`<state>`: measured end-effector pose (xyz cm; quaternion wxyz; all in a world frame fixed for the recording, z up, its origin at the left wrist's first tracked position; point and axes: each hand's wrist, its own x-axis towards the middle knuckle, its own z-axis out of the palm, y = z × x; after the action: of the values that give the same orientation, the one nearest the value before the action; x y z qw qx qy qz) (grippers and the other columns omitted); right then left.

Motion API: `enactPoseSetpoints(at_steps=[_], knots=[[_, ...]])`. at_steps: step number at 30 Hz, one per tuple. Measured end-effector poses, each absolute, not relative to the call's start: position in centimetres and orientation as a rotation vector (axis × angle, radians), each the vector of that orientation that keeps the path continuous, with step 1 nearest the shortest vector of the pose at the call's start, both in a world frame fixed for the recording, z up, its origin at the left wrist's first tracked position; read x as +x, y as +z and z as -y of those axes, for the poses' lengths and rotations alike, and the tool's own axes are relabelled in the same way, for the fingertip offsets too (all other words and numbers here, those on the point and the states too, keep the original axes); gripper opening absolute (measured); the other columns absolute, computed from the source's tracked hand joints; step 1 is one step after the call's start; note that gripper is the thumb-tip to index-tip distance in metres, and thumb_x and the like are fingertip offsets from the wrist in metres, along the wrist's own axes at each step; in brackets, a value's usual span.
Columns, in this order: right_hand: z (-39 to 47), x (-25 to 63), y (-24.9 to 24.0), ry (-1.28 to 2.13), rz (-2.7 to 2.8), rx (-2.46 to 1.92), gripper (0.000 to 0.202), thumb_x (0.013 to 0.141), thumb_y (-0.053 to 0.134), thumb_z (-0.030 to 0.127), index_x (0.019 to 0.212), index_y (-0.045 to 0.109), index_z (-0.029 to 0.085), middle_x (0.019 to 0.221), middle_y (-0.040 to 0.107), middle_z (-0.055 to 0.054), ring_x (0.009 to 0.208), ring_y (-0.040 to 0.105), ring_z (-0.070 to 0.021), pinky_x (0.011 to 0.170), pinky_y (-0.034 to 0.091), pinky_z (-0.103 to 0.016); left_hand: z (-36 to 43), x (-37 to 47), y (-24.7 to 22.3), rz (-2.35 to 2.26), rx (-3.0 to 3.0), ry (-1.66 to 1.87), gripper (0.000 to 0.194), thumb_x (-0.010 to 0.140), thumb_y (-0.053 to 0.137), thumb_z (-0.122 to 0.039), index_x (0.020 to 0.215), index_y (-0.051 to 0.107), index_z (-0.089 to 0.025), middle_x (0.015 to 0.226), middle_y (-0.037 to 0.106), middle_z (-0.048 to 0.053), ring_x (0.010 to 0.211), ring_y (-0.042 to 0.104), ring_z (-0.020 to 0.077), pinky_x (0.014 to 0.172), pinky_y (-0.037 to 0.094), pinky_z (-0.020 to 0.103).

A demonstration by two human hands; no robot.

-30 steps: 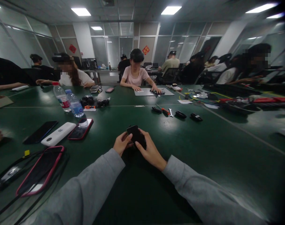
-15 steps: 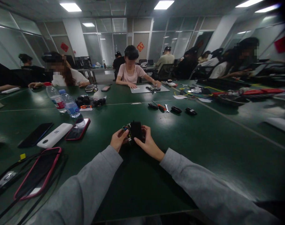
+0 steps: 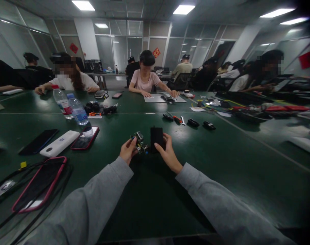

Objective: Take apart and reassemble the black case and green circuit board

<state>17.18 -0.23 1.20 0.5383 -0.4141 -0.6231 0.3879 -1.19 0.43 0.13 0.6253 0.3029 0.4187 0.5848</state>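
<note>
Over the green table point(image 3: 144, 200), my left hand point(image 3: 128, 149) pinches a small green circuit board point(image 3: 140, 143) with metal and blue parts on it. My right hand point(image 3: 169, 153) grips a flat black case point(image 3: 157, 139), thumb on its front and fingers behind its right edge. A narrow gap separates board and case. Both are held upright or nearly so, close to each other in front of me.
Phones point(image 3: 85, 138), a white power bank point(image 3: 60, 143) and cables lie left, with two bottles point(image 3: 79, 110) behind. Beyond my hands are a screwdriver point(image 3: 177, 119), a wrench point(image 3: 182, 120) and black pieces point(image 3: 193, 123). A person point(image 3: 146, 76) sits opposite at a white board.
The circuit board and black case, close together and overlapping before, are now apart. My right hand has moved slightly right with the case. The view has shifted a little.
</note>
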Motion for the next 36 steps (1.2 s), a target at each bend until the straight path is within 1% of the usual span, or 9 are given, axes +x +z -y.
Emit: enactPoseSetpoints(at_steps=[4, 8, 13, 16, 19, 22, 28, 30, 36], knots=[[-0.5, 17.9, 1.3, 1.387, 1.207, -0.990, 0.052, 0.082, 0.052, 0.045, 0.124, 0.029, 0.026, 0.118, 0.051, -0.005, 0.103, 0.055, -0.0209, 0.084, 0.050, -0.036, -0.6, -1.5, 0.3, -0.906, 0.629, 1.303, 0.046, 0.069, 0.067, -0.045, 0.106, 0.060, -0.018, 0.104, 0.065, 0.008, 0.075, 0.065, 0.0140, 0.061, 0.053, 0.024], [-0.7, 18.1, 1.6, 1.659, 1.039, -0.875, 0.042, 0.082, 0.053, 0.044, 0.116, 0.041, 0.022, 0.113, 0.055, -0.007, 0.101, 0.057, -0.0199, 0.086, 0.049, -0.034, -0.8, -1.7, 0.2, -0.858, 0.600, 1.284, 0.045, 0.071, 0.065, -0.046, 0.105, 0.060, -0.017, 0.103, 0.065, 0.009, 0.077, 0.066, 0.0155, 0.064, 0.054, 0.027], [-0.5, 18.0, 2.0, 1.718, 0.946, -0.840, 0.056, 0.078, 0.061, 0.035, 0.124, 0.031, 0.025, 0.105, 0.060, -0.005, 0.091, 0.062, -0.0190, 0.085, 0.049, -0.037, -0.9, -1.8, 0.4, -0.837, 0.569, 1.263, 0.048, 0.072, 0.062, -0.049, 0.104, 0.060, -0.013, 0.097, 0.066, 0.010, 0.078, 0.066, 0.0170, 0.064, 0.054, 0.027], [-0.5, 18.0, 1.9, 1.696, 0.950, -0.816, 0.055, 0.077, 0.062, 0.034, 0.122, 0.031, 0.027, 0.103, 0.061, -0.003, 0.088, 0.063, -0.0183, 0.083, 0.049, -0.035, -0.9, -1.9, 0.4, -0.838, 0.532, 1.261, 0.049, 0.073, 0.059, -0.052, 0.101, 0.060, -0.011, 0.093, 0.066, 0.010, 0.075, 0.066, 0.0169, 0.062, 0.054, 0.027], [-0.7, 18.2, 1.5, 1.645, 0.968, -0.856, 0.050, 0.076, 0.063, 0.034, 0.118, 0.038, 0.026, 0.102, 0.061, -0.003, 0.090, 0.063, -0.0180, 0.082, 0.050, -0.032, -1.0, -2.1, 0.4, -0.821, 0.493, 1.275, 0.049, 0.073, 0.059, -0.053, 0.099, 0.060, -0.011, 0.088, 0.066, 0.009, 0.073, 0.065, 0.0163, 0.061, 0.054, 0.026], [-1.0, 18.3, 1.2, 1.619, 1.004, -0.959, 0.051, 0.076, 0.062, 0.036, 0.119, 0.039, 0.025, 0.101, 0.063, -0.004, 0.091, 0.062, -0.0184, 0.081, 0.050, -0.032, -1.0, -2.4, 0.6, -0.773, 0.417, 1.284, 0.048, 0.074, 0.058, -0.053, 0.097, 0.060, -0.011, 0.083, 0.065, 0.007, 0.068, 0.064, 0.0142, 0.060, 0.054, 0.025], [-1.4, 18.1, 0.6, 1.403, 1.312, -1.112, 0.041, 0.076, 0.060, 0.040, 0.112, 0.054, 0.020, 0.118, 0.056, -0.006, 0.102, 0.057, -0.0198, 0.086, 0.047, -0.033, -1.1, -2.9, 1.1, -0.689, 0.297, 1.220, 0.048, 0.079, 0.050, -0.054, 0.093, 0.059, -0.010, 0.073, 0.061, 0.007, 0.058, 0.059, 0.0117, 0.049, 0.050, 0.021], [-1.6, 18.1, 0.4, 1.323, 1.427, -1.116, 0.040, 0.078, 0.057, 0.040, 0.112, 0.056, 0.019, 0.119, 0.056, -0.006, 0.104, 0.056, -0.0195, 0.089, 0.045, -0.034, -1.0, -3.0, 1.2, -0.654, 0.305, 1.180, 0.048, 0.080, 0.047, -0.055, 0.092, 0.058, -0.010, 0.072, 0.060, 0.007, 0.057, 0.058, 0.0116, 0.048, 0.049, 0.021], [-1.8, 18.1, 0.4, 1.188, 1.559, -1.153, 0.038, 0.082, 0.051, 0.041, 0.111, 0.059, 0.017, 0.113, 0.059, -0.006, 0.102, 0.056, -0.0191, 0.089, 0.044, -0.033, -0.5, -2.8, 1.6, -0.394, 0.336, 1.011, 0.063, 0.081, 0.036, -0.061, 0.104, 0.057, -0.006, 0.065, 0.052, 0.004, 0.051, 0.049, 0.0084, 0.042, 0.045, 0.018]])
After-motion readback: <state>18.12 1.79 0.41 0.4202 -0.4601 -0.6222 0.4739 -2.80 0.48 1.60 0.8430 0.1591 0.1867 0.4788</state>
